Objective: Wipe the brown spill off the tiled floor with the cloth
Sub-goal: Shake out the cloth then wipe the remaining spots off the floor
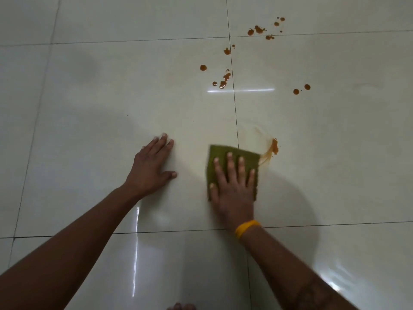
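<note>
A folded green cloth (221, 155) lies flat on the glossy pale tiled floor (111, 97). My right hand (232, 186) presses down on it with straight, spread fingers. A smeared brown streak (269, 151) trails off the cloth's right corner. Several brown drops (224, 79) lie farther away near a grout line, and more brown spots (259, 29) are scattered at the far right. Two separate drops (301, 89) sit to the right. My left hand (152, 166) rests flat on the bare tile, left of the cloth.
Dark grout lines (233, 97) cross the floor. A yellow band (247, 227) circles my right wrist. Toes (181, 306) show at the bottom edge. Bright light glare reflects off the tiles.
</note>
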